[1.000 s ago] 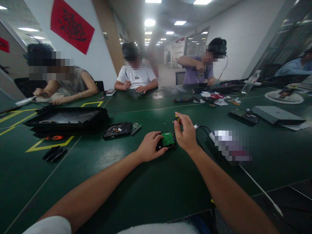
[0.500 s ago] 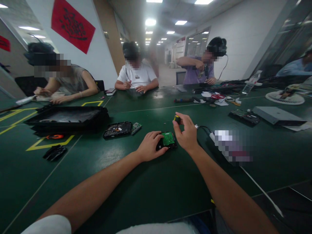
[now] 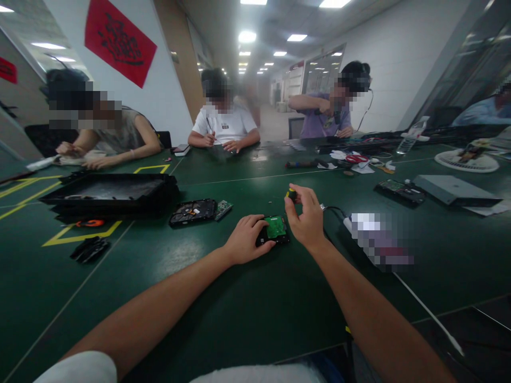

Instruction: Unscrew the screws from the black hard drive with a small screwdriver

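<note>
A small hard drive (image 3: pixel 275 231) with a green circuit board facing up lies on the dark green table (image 3: pixel 255 298) in front of me. My left hand (image 3: pixel 244 239) rests on its left side, fingers curled against its edge. My right hand (image 3: pixel 306 219) stands just right of the drive, fingers pinched on the black and yellow handle of a screwdriver (image 3: pixel 291 194) held upright over the board.
An opened hard drive (image 3: pixel 192 211) and a loose circuit board (image 3: pixel 223 208) lie to the left, beside a black tray (image 3: pixel 109 192). A cable (image 3: pixel 333 210) and a blurred-out object sit to the right. Several other people work along the far side.
My right fingers have shifted slightly on the screwdriver handle, closing tighter round it. My left hand and the drive have stayed put.
</note>
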`<state>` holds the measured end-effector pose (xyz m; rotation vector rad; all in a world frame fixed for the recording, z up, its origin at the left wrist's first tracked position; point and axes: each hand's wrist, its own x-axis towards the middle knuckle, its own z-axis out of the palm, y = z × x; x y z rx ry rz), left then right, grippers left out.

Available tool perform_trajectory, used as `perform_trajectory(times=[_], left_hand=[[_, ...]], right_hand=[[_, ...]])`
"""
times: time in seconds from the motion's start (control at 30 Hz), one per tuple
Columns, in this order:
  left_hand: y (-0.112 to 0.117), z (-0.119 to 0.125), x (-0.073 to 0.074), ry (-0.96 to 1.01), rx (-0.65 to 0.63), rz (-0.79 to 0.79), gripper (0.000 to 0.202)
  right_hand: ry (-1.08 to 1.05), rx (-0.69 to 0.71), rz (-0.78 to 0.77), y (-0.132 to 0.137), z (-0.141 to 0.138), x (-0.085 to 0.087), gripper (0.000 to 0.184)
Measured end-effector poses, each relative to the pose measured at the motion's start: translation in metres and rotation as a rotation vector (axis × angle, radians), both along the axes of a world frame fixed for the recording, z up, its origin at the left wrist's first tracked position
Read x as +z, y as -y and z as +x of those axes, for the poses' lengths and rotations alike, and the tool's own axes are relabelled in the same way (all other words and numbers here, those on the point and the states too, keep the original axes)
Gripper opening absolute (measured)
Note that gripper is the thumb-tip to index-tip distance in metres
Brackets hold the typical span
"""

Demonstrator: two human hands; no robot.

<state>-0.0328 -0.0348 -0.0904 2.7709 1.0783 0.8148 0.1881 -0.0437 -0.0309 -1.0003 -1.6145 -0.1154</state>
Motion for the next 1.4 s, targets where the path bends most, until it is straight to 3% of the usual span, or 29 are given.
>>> perform_trajectory(times=[1.4], left_hand=[[0.0013, 0.0017, 0.0017, -0.005, 0.010, -0.014, 0.055]], right_hand=[[0.017, -0.019, -0.006, 0.0003, 0.0006, 0.0006, 0.032]])
